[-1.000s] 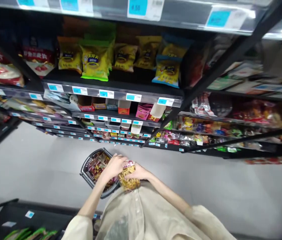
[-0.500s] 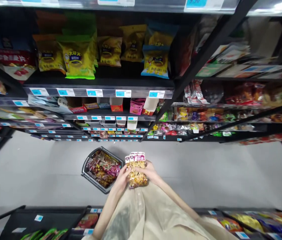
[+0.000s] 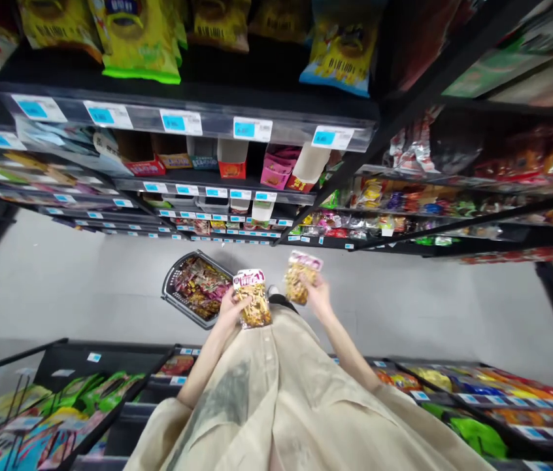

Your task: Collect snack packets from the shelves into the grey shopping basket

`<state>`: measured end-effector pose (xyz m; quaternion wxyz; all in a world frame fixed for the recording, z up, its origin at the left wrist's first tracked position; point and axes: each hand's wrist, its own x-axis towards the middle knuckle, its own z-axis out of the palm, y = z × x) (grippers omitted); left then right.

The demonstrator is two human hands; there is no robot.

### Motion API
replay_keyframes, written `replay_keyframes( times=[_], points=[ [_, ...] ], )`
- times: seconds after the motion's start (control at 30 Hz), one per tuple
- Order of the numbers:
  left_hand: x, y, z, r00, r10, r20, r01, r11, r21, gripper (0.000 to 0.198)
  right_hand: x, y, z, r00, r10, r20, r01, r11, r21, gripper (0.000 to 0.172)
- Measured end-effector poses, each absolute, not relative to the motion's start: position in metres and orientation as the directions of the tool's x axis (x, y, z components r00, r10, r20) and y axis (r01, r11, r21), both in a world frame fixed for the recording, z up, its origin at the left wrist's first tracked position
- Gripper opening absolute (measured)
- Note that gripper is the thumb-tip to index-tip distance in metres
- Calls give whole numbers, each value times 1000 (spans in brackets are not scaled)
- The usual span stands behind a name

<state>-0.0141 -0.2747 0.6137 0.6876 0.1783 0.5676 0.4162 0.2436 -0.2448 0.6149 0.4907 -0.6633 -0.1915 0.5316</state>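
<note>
My left hand (image 3: 230, 307) grips a clear snack packet (image 3: 253, 298) with golden pieces and a pink-and-white header. My right hand (image 3: 318, 291) holds a second packet (image 3: 299, 276) of the same kind, a little higher and to the right. The two packets are apart. Just left of my left hand, a dark shopping basket (image 3: 172, 283) sits on the grey floor, filled with several colourful snack packs. My beige shirt fills the lower middle of the view.
Black store shelves (image 3: 267, 124) with blue price tags rise ahead, holding yellow chip bags (image 3: 139, 33) and small boxes. Lower racks of packaged snacks (image 3: 472, 405) lie behind me at right and at the left (image 3: 61, 412). Grey aisle floor (image 3: 61, 281) spreads between.
The packets held together in both hands have been split, one in each hand, the right one moving up and right. The view has tilted down, showing more of the racks behind me.
</note>
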Motion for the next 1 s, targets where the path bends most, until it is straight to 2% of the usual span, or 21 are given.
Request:
replay_keyframes(
  times=[0.07,0.13,0.23,0.3,0.37,0.47,0.53,0.6,0.7,0.8,0.87,1.0],
  points=[
    [-16,-276,611,-23,762,-647,-365,596,715,73,256,-246,606,561,678,-476,-248,-411,-877,61],
    [-14,-276,607,-68,750,-658,-364,595,716,72,252,-252,600,536,671,-512,-256,-449,-856,61],
    [-5,-275,600,-108,745,-659,-331,598,730,71,220,-267,598,173,773,-610,-304,-548,-780,57],
    [1,-273,595,-123,773,-622,-253,582,773,67,194,-275,600,-83,805,-587,-296,-583,-757,52],
    [3,-273,592,-134,827,-546,-145,529,836,61,176,-280,602,-196,828,-525,-267,-560,-784,50],
    [0,-273,590,-134,886,-443,-30,443,896,51,170,-282,602,-164,857,-488,-228,-515,-826,58],
    [-8,-274,589,-156,890,-428,-35,428,903,52,174,-283,600,-114,850,-515,-259,-526,-810,57],
    [-22,-274,591,-234,848,-475,-114,462,880,56,181,-284,596,-46,832,-552,-337,-533,-776,55],
    [-50,-272,597,-350,734,-582,-302,500,812,63,191,-284,589,155,780,-606,-442,-494,-749,51],
    [-70,-269,603,-336,700,-630,-388,507,770,67,194,-283,583,275,727,-629,-454,-478,-751,50],
    [-70,-267,604,-263,741,-618,-329,533,779,65,188,-283,582,207,748,-630,-433,-508,-745,51],
    [-37,-269,594,-190,864,-467,-54,466,883,53,158,-287,591,-51,832,-553,-324,-538,-778,52]
  ],
)
